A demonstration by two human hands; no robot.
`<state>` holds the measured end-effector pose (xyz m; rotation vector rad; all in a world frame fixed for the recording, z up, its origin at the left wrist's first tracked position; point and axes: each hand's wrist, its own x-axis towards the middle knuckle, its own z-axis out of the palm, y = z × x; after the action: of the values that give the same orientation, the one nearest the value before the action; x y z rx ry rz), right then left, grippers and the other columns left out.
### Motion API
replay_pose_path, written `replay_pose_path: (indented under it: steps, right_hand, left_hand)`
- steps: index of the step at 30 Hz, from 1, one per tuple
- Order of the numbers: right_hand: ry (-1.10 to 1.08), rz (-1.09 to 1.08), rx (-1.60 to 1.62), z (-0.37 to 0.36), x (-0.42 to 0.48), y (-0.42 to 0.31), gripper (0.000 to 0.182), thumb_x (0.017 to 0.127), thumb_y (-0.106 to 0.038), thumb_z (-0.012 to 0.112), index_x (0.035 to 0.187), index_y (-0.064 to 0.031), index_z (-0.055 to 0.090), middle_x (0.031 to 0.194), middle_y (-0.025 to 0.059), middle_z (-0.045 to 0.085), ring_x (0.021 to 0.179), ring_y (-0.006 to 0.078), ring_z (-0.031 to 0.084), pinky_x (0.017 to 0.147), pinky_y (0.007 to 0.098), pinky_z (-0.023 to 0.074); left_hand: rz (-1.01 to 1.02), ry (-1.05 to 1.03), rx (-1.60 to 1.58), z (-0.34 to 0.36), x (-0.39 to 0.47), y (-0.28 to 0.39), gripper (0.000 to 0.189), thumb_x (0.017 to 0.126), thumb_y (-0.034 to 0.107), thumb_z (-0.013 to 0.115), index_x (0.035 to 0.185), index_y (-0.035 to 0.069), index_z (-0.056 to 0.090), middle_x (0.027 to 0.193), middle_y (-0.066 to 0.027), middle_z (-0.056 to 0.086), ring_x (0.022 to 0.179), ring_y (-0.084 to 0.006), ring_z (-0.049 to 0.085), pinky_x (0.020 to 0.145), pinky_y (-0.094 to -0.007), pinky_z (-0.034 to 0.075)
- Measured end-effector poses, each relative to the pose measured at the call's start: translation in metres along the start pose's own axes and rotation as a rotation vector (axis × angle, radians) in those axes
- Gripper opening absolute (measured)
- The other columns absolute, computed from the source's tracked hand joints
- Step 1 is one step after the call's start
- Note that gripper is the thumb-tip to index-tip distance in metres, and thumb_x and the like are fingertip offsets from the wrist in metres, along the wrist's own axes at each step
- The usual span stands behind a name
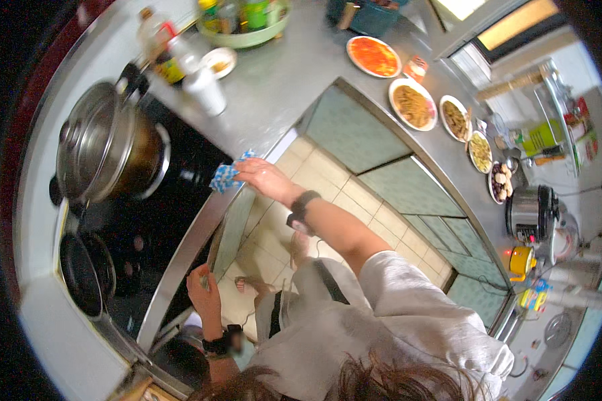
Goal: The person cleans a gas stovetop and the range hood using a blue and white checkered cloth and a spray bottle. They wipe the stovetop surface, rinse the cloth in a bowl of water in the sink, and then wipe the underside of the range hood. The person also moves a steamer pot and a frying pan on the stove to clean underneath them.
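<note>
My right hand (266,181) presses a blue-and-white patterned cloth (226,176) onto the steel front edge of the counter, beside the corner of the black glass hob (195,150). My left hand (203,293) hangs by the hob's steel front rim (173,280), its fingers loosely curled and apart from the thumb, with nothing seen in it. A steel pot with a glass lid (98,150) stands on the far burner. On the nearer burner rests a dark frying pan (83,273). Wristbands with small devices are on both wrists.
Near the hob stand a white bottle (205,92), a sauce bottle (163,55), a small plate (219,62) and a green condiment tray (246,37). Along the right counter are several dishes of food, including a red one (373,56), and a pressure cooker (529,213). Cabinet doors (361,130) line the tiled floor (331,170).
</note>
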<state>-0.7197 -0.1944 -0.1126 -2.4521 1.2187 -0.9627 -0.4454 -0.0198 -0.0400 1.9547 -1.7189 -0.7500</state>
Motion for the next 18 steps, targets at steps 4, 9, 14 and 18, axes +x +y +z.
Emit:
replay_pose_path:
  steps: [4, 9, 14, 18]
  right_hand:
    - [0.138, 0.147, -0.105, -0.047, -0.018, 0.063, 0.025, 0.072, -0.003, 0.055, 0.095, -0.0092, 0.063, 0.107, 0.0084, 0.060, 0.104, 0.0257, 0.054, 0.093, 0.0361, 0.0408]
    - [0.396, 0.560, 0.088, -0.130, -0.074, 0.077, 0.029, 0.072, 0.002, 0.049, 0.097, -0.0069, 0.061, 0.097, 0.0132, 0.060, 0.091, 0.0315, 0.057, 0.082, 0.0401, 0.0444]
    - [0.526, 1.079, 0.169, -0.205, -0.238, 0.018, 0.030, 0.083, -0.003, 0.047, 0.112, -0.0010, 0.054, 0.101, 0.0125, 0.061, 0.088, 0.0209, 0.059, 0.077, 0.0338, 0.0479]
    - [1.146, 1.604, 0.532, -0.279, -0.326, -0.080, 0.033, 0.089, -0.015, 0.046, 0.120, -0.0050, 0.050, 0.105, 0.0041, 0.059, 0.096, 0.0112, 0.054, 0.082, 0.0283, 0.0439]
  left_hand:
    - [0.198, -0.024, -0.021, 0.021, 0.032, 0.071, 0.016, 0.084, 0.006, 0.055, 0.100, 0.004, 0.057, 0.098, -0.0105, 0.057, 0.094, -0.0256, 0.054, 0.082, -0.0384, 0.044]
    - [0.391, -0.154, -0.028, 0.049, 0.065, 0.152, 0.017, 0.082, 0.004, 0.055, 0.099, 0.004, 0.057, 0.096, -0.0104, 0.058, 0.094, -0.0255, 0.055, 0.084, -0.0366, 0.042]
    - [0.696, -0.402, -0.109, 0.115, 0.095, 0.224, 0.017, 0.080, 0.007, 0.058, 0.097, 0.003, 0.058, 0.093, -0.0110, 0.060, 0.089, -0.0274, 0.055, 0.082, -0.0361, 0.042]
    - [0.982, -0.601, -0.209, 0.180, 0.102, 0.271, 0.017, 0.080, 0.008, 0.058, 0.096, 0.002, 0.058, 0.092, -0.0120, 0.060, 0.088, -0.0288, 0.056, 0.079, -0.0365, 0.043]
